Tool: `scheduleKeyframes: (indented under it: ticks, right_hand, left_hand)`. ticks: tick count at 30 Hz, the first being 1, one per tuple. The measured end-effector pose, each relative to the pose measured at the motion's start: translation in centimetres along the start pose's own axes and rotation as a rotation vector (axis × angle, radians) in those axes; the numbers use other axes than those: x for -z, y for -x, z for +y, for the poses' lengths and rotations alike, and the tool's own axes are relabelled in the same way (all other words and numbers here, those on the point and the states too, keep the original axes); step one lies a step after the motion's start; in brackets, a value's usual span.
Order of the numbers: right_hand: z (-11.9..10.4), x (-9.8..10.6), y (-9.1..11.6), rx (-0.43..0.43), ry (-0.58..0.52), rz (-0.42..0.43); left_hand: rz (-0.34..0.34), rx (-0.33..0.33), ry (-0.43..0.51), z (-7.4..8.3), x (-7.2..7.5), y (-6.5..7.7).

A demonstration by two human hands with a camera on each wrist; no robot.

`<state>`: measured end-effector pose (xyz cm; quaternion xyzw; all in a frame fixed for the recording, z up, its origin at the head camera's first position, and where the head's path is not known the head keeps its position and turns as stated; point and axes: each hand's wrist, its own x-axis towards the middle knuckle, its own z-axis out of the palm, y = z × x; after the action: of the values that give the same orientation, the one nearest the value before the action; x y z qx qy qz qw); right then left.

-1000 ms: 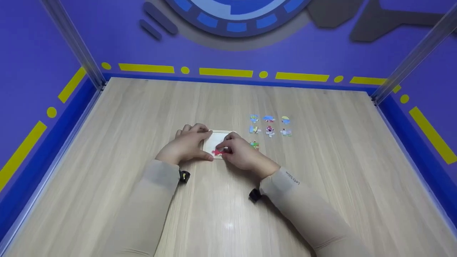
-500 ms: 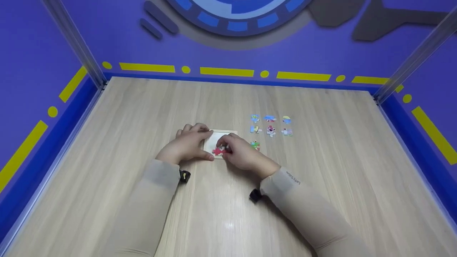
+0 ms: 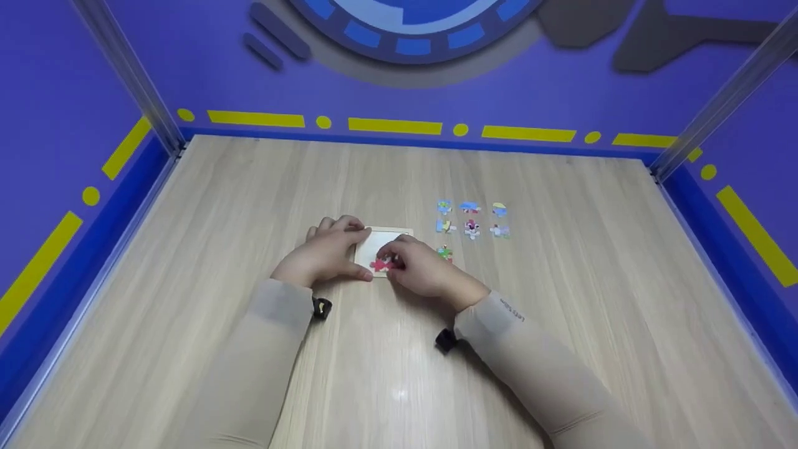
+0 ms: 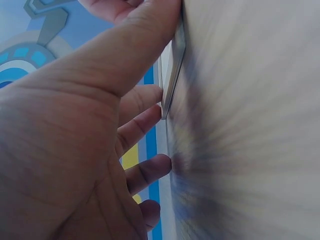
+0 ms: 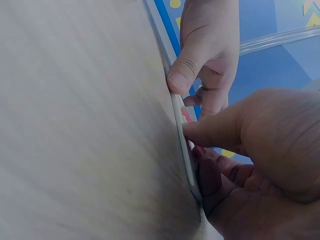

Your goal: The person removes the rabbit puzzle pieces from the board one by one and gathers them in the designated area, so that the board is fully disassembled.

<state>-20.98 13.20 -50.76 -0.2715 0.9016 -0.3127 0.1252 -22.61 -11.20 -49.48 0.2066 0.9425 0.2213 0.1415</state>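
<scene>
A small pale wooden puzzle tray (image 3: 368, 244) lies on the table. My left hand (image 3: 327, 249) holds its left side, thumb at the near corner and index finger at the far corner; the other fingers spread behind. Inside the tray, a red puzzle piece (image 3: 378, 265) sits along the near edge. Over the tray's right part, my right hand (image 3: 419, 265) pinches another puzzle piece with red on it (image 5: 199, 150), mostly hidden by the fingers. The right wrist view shows thumb and fingertips low over the tray rim (image 5: 180, 116).
To the right of the tray lie several loose puzzle pieces in rows, among them a pink-and-white one (image 3: 472, 229), a blue one (image 3: 470, 206) and a green one (image 3: 444, 253) close by my right hand. Purple walls (image 3: 399, 93) enclose the wooden table (image 3: 249, 187).
My right fingertips have shifted slightly over the near part of the tray, and more of the pieces there shows. My left hand has stayed in place on the tray.
</scene>
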Motion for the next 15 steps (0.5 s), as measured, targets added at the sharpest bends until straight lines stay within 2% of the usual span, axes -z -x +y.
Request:
scheduleKeyframes:
  ticks: [9,15]
  right_hand:
    - [-0.24,-0.19,0.33,-0.013,0.023,0.02]
    - [-0.65,-0.44,0.59,0.002,0.081,0.04]
  left_hand:
    - [-0.004,0.001,-0.007,0.1,-0.11,-0.02]
    - [-0.001,0.009,0.004,0.06,-0.09,0.12]
